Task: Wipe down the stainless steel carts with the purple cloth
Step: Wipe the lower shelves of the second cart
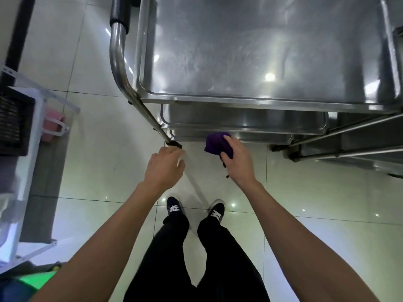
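Observation:
A stainless steel cart [250,62] with three stacked shelves fills the upper middle of the head view. My right hand [237,160] grips the bunched purple cloth [216,142] just in front of the lowest shelf's front edge [229,138]. My left hand [164,166] hangs with loosely curled fingers beside the foot of the cart's front-left leg [173,144]; whether it touches the leg I cannot tell. It holds nothing that I can see.
A second steel cart [349,136] stands close on the right. A white rack [32,127] with a black crate and a pink item is on the left. Glossy tiled floor [305,203] lies around my feet. A green object [37,280] sits at the bottom left.

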